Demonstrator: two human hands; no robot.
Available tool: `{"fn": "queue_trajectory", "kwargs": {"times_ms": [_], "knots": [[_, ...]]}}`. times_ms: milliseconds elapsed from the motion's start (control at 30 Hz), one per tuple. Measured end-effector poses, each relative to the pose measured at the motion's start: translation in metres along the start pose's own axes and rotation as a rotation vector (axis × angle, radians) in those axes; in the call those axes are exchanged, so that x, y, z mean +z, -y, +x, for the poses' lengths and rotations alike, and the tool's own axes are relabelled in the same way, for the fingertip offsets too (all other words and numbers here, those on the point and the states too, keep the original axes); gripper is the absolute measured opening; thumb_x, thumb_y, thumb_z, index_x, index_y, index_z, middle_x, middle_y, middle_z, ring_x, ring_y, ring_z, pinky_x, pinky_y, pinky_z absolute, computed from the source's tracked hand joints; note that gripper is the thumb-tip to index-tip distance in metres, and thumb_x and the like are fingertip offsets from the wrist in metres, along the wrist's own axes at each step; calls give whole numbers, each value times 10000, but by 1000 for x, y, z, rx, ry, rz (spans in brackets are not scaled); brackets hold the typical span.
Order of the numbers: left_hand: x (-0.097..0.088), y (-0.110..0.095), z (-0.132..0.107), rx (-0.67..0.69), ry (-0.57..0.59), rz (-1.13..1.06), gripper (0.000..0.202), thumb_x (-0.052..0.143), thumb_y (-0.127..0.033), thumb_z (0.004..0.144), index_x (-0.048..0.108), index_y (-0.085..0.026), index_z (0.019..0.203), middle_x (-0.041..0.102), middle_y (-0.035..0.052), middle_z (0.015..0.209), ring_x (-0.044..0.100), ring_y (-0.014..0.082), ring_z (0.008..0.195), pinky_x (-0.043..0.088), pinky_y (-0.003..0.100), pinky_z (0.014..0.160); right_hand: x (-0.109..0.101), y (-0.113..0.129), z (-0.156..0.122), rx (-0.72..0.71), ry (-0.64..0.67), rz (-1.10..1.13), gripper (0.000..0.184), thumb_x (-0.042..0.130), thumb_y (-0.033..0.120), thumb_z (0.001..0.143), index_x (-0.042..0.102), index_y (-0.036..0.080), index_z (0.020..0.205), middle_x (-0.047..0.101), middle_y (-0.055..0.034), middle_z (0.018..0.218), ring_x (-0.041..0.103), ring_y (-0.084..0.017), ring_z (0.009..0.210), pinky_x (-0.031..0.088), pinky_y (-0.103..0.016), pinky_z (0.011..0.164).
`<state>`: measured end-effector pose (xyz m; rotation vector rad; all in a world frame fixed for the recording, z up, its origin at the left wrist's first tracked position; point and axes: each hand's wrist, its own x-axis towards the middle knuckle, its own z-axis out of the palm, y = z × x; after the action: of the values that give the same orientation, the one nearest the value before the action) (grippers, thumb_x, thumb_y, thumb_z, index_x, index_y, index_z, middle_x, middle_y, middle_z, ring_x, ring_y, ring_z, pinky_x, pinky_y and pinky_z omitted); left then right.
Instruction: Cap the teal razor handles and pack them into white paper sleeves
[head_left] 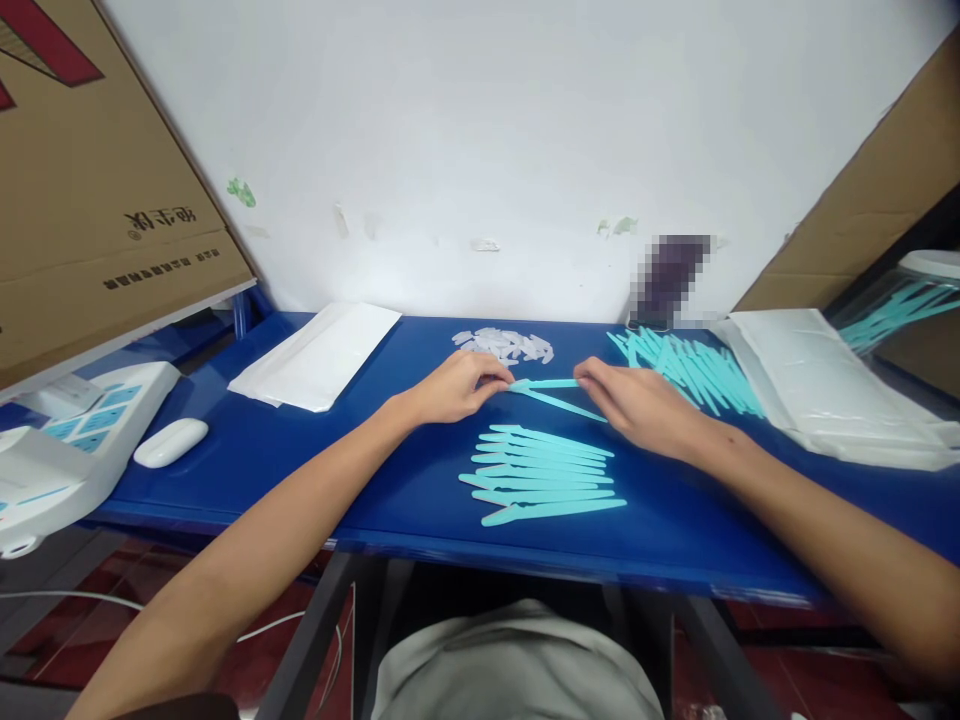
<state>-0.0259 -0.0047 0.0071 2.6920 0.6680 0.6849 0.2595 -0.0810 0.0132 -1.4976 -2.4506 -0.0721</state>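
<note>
My left hand (454, 387) and my right hand (637, 400) rest on the blue table (337, 470), each pinching an end of a thin turquoise strip (546, 384). A second strip (566, 404) slants from the left fingertips toward the right hand. Just in front of my hands lies a neat row of several turquoise strips (544, 485). A loose heap of turquoise strips (694, 368) sits to the right, behind my right hand. A small pile of white peeled scraps (504, 344) lies behind my hands.
White sheets (319, 355) lie at the back left and a stack of white padded bags (817, 385) at the right. A white device (67, 440) and a white oval case (170, 441) sit on the left. Cardboard boxes (90, 180) lean on both sides.
</note>
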Motion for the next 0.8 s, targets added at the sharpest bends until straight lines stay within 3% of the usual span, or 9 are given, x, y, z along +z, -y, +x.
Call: {"fn": "queue_trajectory", "kwargs": {"times_ms": [133,233,433,600,800], "knots": [[7,3,2,-84,-68,-96,212,584,-290,958,765,-186,1000,770,47,953,662,164,792,494,283,743,-3,3,1,-23,32,15,308,309,381,1050,567,213,1051,713,-68,842,641,-227,703,373,-320,620],[0,13,2,-123,-104,34,254,581,-358,958,760,-189,1020,769,52,964,660,173,785,465,293,745,-3,5,1,-73,88,10,277,373,357,1028,609,215,1003,729,-72,934,662,-224,792,403,-316,667],[-23,26,-4,-246,52,431,254,554,-325,950,771,-197,979,740,34,731,668,203,698,379,401,888,3,9,2,-121,151,-36,280,445,346,1000,684,201,974,726,-65,900,664,-219,813,415,-312,679],[-26,23,-4,-309,117,442,263,620,-353,908,787,-181,1017,739,54,701,681,218,678,435,342,790,8,7,3,-42,136,-75,414,460,403,1006,646,180,1301,751,-84,946,691,-232,805,426,-307,638],[-18,28,-3,-296,134,383,343,584,-389,929,773,-186,1131,762,60,771,709,220,704,469,299,677,10,0,3,-51,105,-65,378,439,399,1008,732,208,1153,763,-92,1097,709,-273,923,474,-344,690]]}}
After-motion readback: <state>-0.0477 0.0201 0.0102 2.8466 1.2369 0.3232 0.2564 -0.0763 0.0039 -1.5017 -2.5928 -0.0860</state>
